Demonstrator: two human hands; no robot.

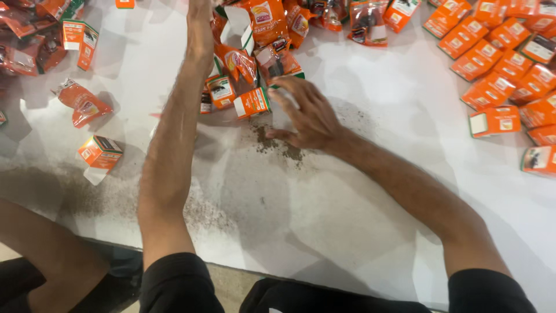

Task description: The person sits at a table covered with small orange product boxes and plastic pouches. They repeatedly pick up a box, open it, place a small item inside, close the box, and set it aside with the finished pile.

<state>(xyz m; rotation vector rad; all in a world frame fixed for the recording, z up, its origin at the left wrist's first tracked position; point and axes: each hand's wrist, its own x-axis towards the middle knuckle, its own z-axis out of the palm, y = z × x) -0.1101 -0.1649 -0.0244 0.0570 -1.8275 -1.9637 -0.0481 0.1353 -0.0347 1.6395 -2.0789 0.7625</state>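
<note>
The white bench (359,232) carries spilled brown powder (278,148). The right hand (310,116) lies spread, fingers wide, touching an orange box (252,103). The left hand (200,8) reaches up to the pouches (266,23); its grip I cannot tell.

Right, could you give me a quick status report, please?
Left hand reaching up into pouch pile, grip unseen. Right hand open, flat beside small orange carton. Dark spilled powder under right hand.

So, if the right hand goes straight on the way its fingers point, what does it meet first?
Most likely the small orange box lying just past the right hand; its fingertips look almost on it, though depth is unclear.
</note>
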